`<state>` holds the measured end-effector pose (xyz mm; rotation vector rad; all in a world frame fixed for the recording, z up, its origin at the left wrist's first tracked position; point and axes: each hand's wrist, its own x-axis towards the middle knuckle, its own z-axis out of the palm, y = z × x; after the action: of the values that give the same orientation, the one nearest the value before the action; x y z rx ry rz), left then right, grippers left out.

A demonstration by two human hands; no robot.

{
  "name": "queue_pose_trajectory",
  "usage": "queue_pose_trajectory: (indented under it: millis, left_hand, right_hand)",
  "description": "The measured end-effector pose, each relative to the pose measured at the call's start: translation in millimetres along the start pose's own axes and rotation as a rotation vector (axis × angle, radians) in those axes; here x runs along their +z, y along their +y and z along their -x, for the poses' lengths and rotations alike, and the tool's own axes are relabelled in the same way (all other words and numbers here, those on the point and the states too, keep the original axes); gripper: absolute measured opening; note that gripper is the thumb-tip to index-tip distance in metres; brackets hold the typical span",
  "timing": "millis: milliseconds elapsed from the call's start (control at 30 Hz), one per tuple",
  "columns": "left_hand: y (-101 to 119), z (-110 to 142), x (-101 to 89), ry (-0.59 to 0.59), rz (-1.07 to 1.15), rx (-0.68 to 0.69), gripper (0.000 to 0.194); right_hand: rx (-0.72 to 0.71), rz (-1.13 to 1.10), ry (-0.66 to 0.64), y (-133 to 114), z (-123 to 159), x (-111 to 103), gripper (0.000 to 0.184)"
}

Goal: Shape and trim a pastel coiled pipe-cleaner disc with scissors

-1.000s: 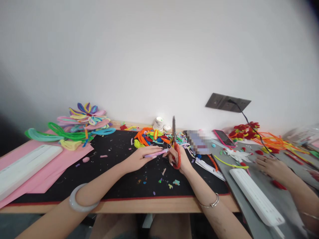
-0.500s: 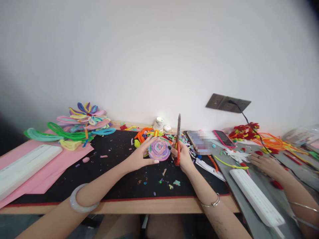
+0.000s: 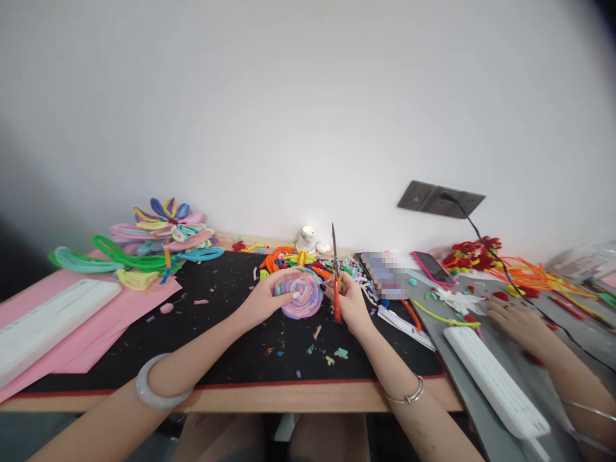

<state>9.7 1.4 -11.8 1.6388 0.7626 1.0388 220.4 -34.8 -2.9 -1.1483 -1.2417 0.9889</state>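
In the head view, the flat round coil of soft, fuzzy pink, purple and blue strips (image 3: pixel 308 308) could loosen or cup out of shape if the left thumb pressed too hard near its middle. The cause would be the one-sided grip: the left hand (image 3: pixel 264 301) pinches it with the thumb across the near face and the fingers around the far edge. The metal scissors with orange-red handles (image 3: pixel 337 301) stand upright just beside the coil; a careless turn of the right hand (image 3: pixel 355 307) could snag the outer strip or nick a left fingertip. Small coloured foam-like scraps (image 3: pixel 341 353) on the black mat (image 3: pixel 216 346) could cling to the fuzzy surface if the coil were laid among them.

The coil lies between the two hands, under the left thumb and to the left of the right fingers, its face towards the wearer and its lower edge beyond the left thumb tip. The right fingers are closed on the scissor handles, with the blades pointing up and nearly together. A dark-nailed right fingertip is close to the coil's right edge; whether it touches, I cannot tell.
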Motion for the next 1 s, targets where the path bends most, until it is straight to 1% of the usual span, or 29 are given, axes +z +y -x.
queue_pose_trajectory:
  millis: [67, 133, 233, 300, 433, 567, 700, 867, 1000]
  left_hand:
    - [-2.7, -0.5, 0.0, 0.015, -0.046, 0.021, 0.046]
    - [-1.4, 0.1, 0.7, -0.004, -0.079, 0.032, 0.049]
    - [4.3, 2.5, 1.9, -0.056, -0.125, 0.042, 0.049]
    - [7.2, 3.9, 2.1, -0.074, -0.151, 0.044, 0.048]
    - [8.7, 4.1, 1.3, -0.065, -0.188, 0.036, 0.048]
    - [10.3, 2.9, 1.1, -0.034, -0.19, 0.016, 0.048]
    - [11.3, 1.8, 0.1, -0.008, -0.185, 0.004, 0.048]
    - [6.1, 0.1, -3.3, 0.056, -0.209, -0.001, 0.048]
    - [5.4, -0.1, -3.7, 0.066, -0.232, -0.003, 0.047]
  right_hand:
    - [-0.03, 0.05, 0.028, 1.7, -0.3, 0.5, 0.036]
    - [-0.037, 0.137, 0.04, 2.9, 0.8, 2.3, 0.039]
    - [-0.01, 0.306, 0.049, 5.4, 3.2, 6.8, 0.044]
    - [0.016, 0.354, 0.028, 8.6, 3.6, 8.9, 0.043]
    - [0.03, 0.272, -0.03, 15.4, 1.2, 8.1, 0.035]
    - [0.011, 0.178, -0.049, 14.4, -0.2, 6.3, 0.027]
    - [0.025, 0.157, -0.024, 11.2, -0.4, 5.8, 0.022]
    - [0.031, 0.136, 0.025, 12.0, -3.0, 1.5, 0.018]
    - [0.037, 0.136, 0.06, 9.8, -3.4, 0.3, 0.021]
